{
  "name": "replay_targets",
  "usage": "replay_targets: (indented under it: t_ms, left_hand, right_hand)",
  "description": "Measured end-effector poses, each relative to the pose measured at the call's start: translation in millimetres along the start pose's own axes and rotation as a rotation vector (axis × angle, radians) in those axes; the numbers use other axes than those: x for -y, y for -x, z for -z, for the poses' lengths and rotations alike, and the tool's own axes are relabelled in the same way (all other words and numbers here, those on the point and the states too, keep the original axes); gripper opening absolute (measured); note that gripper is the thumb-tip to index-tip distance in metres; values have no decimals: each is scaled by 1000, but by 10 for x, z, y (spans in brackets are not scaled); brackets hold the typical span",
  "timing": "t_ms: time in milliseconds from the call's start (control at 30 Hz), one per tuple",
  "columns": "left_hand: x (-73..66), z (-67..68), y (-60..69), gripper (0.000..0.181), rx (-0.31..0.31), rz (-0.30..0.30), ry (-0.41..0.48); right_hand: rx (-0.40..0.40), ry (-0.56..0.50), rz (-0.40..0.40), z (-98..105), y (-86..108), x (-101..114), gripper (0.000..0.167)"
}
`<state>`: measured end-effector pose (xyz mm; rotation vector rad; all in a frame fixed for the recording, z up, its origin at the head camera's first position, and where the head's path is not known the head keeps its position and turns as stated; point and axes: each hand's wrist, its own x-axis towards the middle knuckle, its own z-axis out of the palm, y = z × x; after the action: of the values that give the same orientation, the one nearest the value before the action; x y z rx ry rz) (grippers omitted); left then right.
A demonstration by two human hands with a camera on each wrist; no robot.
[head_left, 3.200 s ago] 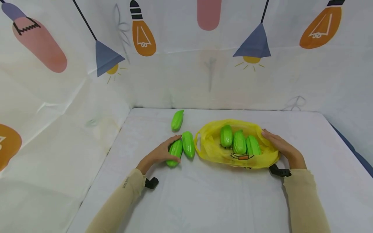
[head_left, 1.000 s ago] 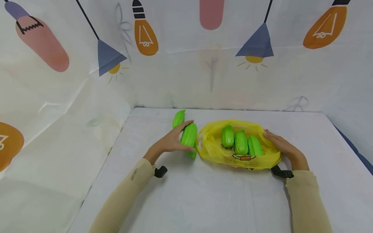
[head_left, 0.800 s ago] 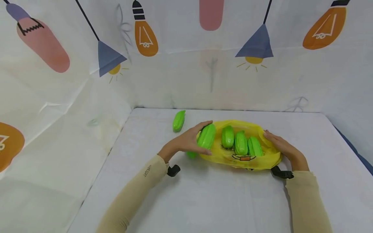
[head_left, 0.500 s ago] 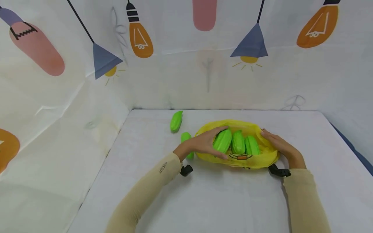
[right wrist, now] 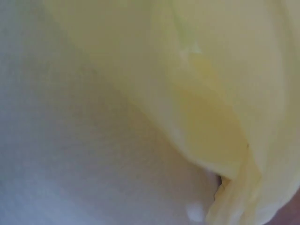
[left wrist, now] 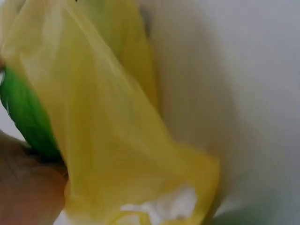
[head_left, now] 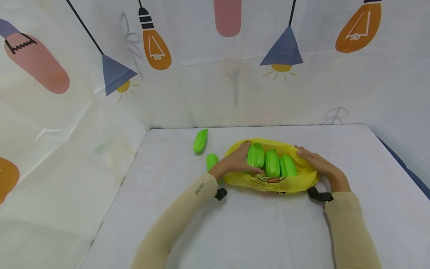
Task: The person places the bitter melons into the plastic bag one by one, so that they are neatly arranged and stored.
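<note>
A yellow plastic bag (head_left: 282, 184) lies on its side on the white table, its mouth spread. Inside it are several bright green, ridged toy cucumbers (head_left: 272, 163). My left hand (head_left: 236, 160) reaches over the bag's left side, thumb and fingers around one green toy cucumber (head_left: 251, 156) beside the others. In the left wrist view a green toy cucumber (left wrist: 29, 115) shows next to the palm, partly behind yellow film. My right hand (head_left: 319, 164) rests along the bag's right rim with its fingers straight; its thumb is hidden. Yellow film (right wrist: 211, 122) fills much of the right wrist view.
Two more green toy cucumbers lie outside the bag: one toward the back (head_left: 201, 142), the other close by my left wrist (head_left: 212, 161), partly covered by it. The table (head_left: 262, 231) meets a white printed cloth (head_left: 201, 89) behind and at the left.
My left hand picked up a toy cucumber from the table's left, carried it right over another one and into the bag. The right hand has stayed at the bag's right rim.
</note>
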<state>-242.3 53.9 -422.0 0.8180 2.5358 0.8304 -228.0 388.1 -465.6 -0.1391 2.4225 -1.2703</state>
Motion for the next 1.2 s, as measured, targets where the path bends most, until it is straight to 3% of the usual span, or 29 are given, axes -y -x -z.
replay_targets:
  t_ms: [300, 600, 933, 1200]
  left_hand:
    - [-62, -120, -45, 116, -88, 104, 54]
    - [-59, -105, -26, 118, -78, 163, 59]
    - [-42, -218, -41, 120, -26, 191, -165]
    - [-58, -222, -26, 125, -14, 206, -155]
  right_hand:
    - [-8, 8, 3, 5, -2, -14, 77]
    - [-8, 19, 14, 0, 5, -1, 77]
    - [-4, 11, 27, -4, 24, -19, 77]
    - [2, 2, 37, 14, 20, -26, 77]
